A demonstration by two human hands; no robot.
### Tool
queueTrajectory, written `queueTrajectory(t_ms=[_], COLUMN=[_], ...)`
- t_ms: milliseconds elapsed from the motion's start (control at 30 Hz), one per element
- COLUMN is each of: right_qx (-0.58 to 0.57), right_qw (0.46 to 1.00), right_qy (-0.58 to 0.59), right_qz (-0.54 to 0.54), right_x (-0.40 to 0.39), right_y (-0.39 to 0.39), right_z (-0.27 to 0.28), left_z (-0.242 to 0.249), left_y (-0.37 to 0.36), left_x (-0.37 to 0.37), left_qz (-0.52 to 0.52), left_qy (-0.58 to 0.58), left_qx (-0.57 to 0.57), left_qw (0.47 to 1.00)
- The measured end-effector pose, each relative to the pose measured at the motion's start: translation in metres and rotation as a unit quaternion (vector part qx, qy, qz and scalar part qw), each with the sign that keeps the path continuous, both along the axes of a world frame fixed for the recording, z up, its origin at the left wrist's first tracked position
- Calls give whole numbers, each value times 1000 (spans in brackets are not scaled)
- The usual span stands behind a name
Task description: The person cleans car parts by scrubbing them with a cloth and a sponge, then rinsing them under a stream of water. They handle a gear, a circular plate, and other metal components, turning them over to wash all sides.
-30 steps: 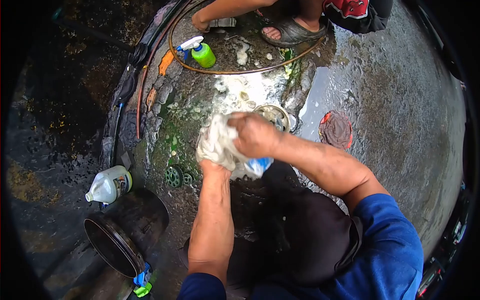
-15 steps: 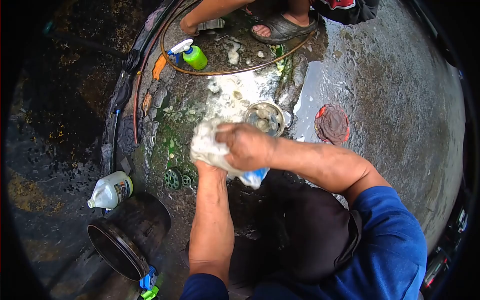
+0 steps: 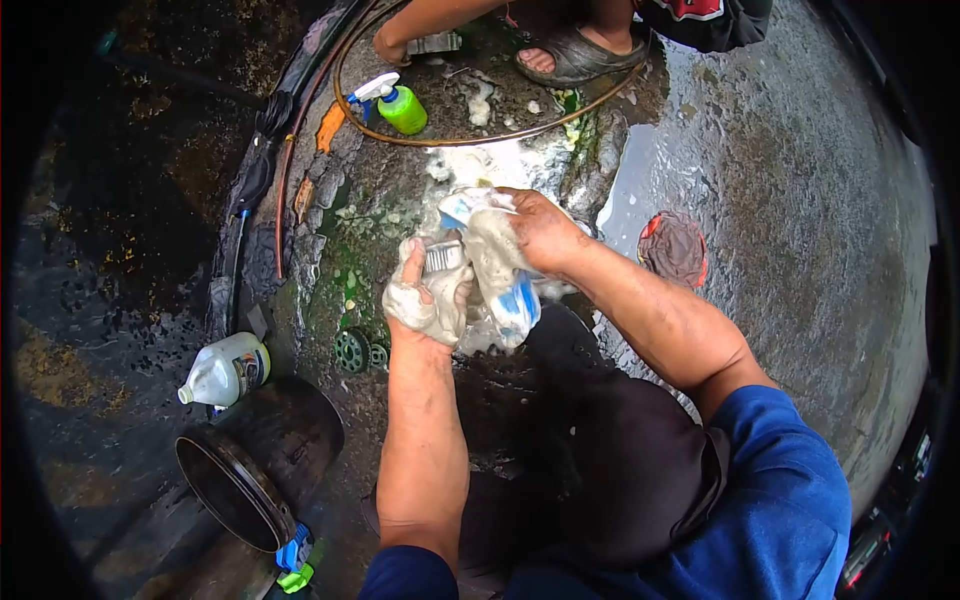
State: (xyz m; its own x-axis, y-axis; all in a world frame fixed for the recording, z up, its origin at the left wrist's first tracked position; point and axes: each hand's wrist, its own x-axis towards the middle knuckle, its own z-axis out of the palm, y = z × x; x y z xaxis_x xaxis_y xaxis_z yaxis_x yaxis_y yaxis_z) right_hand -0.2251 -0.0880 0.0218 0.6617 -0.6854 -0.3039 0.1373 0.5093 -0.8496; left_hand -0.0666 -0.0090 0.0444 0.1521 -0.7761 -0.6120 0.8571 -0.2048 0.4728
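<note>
My left hand [image 3: 425, 300], coated in grey-white suds, grips a small ribbed metal part [image 3: 443, 257] whose lower portion disappears into my palm. Just right of it, my right hand [image 3: 548, 235] is closed on a foamy white-and-blue cloth [image 3: 505, 265] that hangs beside the part. Whether the cloth touches the metal is hard to make out. On the wet ground left of my left hand lie a toothed gear [image 3: 352, 350] and a smaller gear [image 3: 378, 355]. Foam and pale liquid [image 3: 505, 160] spread over the ground beyond my hands.
A green spray bottle [image 3: 403, 110] stands inside a looped brown hose [image 3: 480, 138]. Another person's hand [image 3: 390, 45] and sandal [image 3: 580, 65] are at the top. A white jug [image 3: 228, 370] and black bucket [image 3: 300, 430] lie left; a red-rimmed round object [image 3: 672, 248] sits right.
My right hand has drawn the cloth off to the right, uncovering the ribbed metal part in my left hand. The metal bowl seen behind my hands is now hidden.
</note>
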Motion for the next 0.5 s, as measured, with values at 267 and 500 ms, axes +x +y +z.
queueTrajectory(t_ms=[267,500], right_qx=[7,-507], right_qw=[998,835], right_qy=[44,199], right_qz=[-54,81], right_x=[1,1], right_y=[0,12], right_z=[37,33], left_z=[-18,-23], left_y=[4,16], left_x=[8,0], left_qz=[-28,-11], left_qy=[-41,-90], left_qx=[10,-104], left_qw=[999,991])
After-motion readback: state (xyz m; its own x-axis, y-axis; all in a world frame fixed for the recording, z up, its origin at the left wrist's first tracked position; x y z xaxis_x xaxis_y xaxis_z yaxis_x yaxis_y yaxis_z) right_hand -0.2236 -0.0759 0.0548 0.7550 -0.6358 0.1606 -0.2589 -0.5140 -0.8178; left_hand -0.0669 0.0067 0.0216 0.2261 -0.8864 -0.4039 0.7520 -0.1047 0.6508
